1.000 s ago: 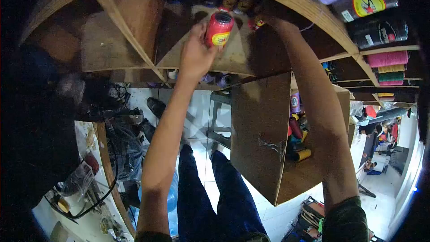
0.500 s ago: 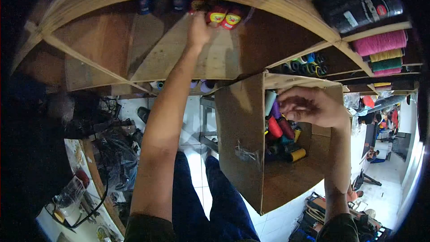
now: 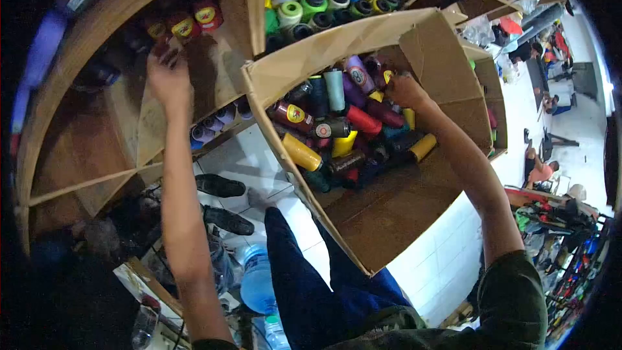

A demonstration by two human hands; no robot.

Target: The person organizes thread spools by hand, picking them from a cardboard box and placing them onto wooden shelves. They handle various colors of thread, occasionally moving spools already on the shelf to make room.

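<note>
A large cardboard box (image 3: 453,107) is in front of me, holding several thread spools in red, purple, yellow and dark shades. My right hand (image 3: 408,93) reaches over its far side, fingers closed at a dark red thread spool with a yellow label (image 3: 387,76). On the left, my left hand (image 3: 170,81) is inside a wooden shelf compartment. Its fingers curl round a dark reddish thread spool, partly hidden and blurred. Just beyond it stand red spools with yellow labels (image 3: 184,26).
Green, white and black thread cones (image 3: 314,3) fill the compartment behind the box. Purple spools (image 3: 214,123) lie on a lower shelf. A blue water bottle (image 3: 258,279) and black shoes (image 3: 223,201) are on the tiled floor. People (image 3: 538,168) are farther off at right.
My view has turned, so the shelf now lies farther left and the box nearer the middle. My right hand has gone from above the box opening down to the spools. My left hand stays at the shelf.
</note>
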